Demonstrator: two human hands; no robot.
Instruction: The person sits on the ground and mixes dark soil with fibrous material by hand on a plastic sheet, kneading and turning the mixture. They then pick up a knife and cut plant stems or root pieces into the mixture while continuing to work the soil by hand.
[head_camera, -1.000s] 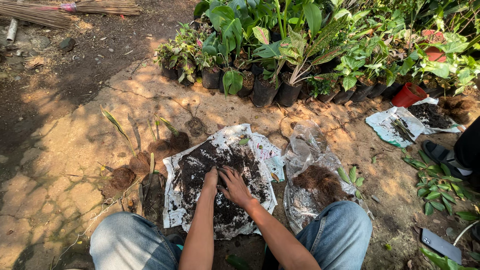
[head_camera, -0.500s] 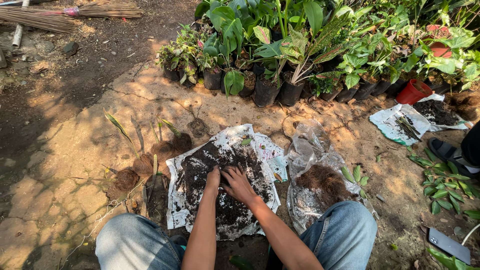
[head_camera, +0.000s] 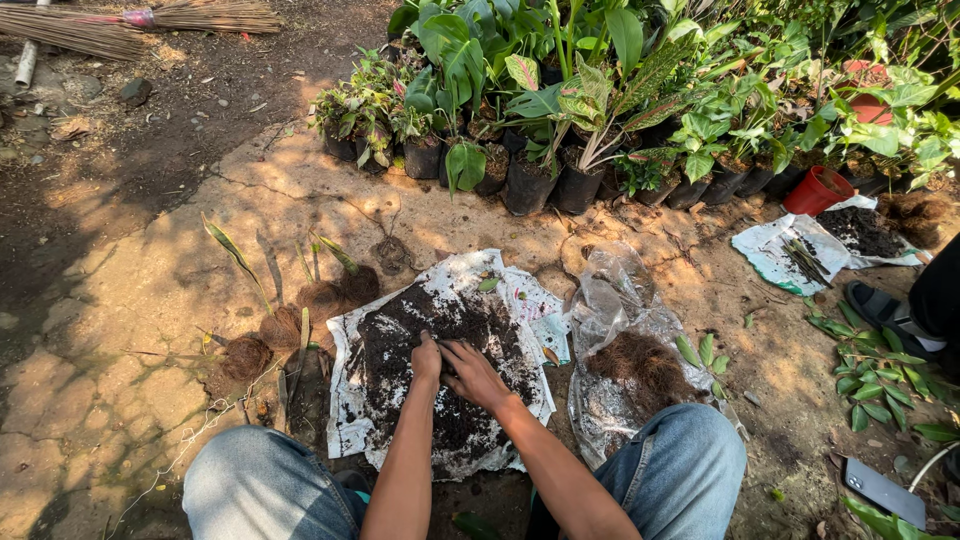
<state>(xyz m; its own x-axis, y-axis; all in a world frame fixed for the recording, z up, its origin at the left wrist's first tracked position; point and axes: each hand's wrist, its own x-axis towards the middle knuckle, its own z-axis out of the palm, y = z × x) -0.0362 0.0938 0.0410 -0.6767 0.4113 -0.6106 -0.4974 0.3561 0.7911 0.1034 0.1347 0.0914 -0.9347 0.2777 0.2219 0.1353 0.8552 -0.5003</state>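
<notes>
head view: only view supplied; person is seated low, knees in jeans at the bottom edge, both arms reached forward.
left hand (head_camera: 427, 357): laid on the soil pile (head_camera: 440, 345), fingers curled down into it, half buried; cannot be told whether a clump is gripped.
right hand (head_camera: 472, 372): pressed flat on the soil just beside the left, fingers spread and loose, nothing seen held; hands are touching or nearly so.
soil pile: dark potting mix, heaped at the middle of a white plastic sheet (head_camera: 345, 400); sheet is spread on the ground, judged to keep the mix off the dirt and together.
clear bag (head_camera: 610, 300): laid open right of the sheet, brown fibre (head_camera: 640, 365) heaped in it, kept within arm's reach.
bare-root plants (head_camera: 300, 320): laid left of the sheet, root balls toward the person, leaves pointing away.
potted plants (head_camera: 560, 150): lined in black bags along the far edge, well apart from the hands.
red pot (head_camera: 815, 190): tilted, beside a second sheet (head_camera: 790, 255) with soil.
phone (head_camera: 885, 490): flat on the ground, far right.
brooms (head_camera: 130, 22): top left, out of the way.
sandalled foot (head_camera: 880, 305): another person's, right edge.
</notes>
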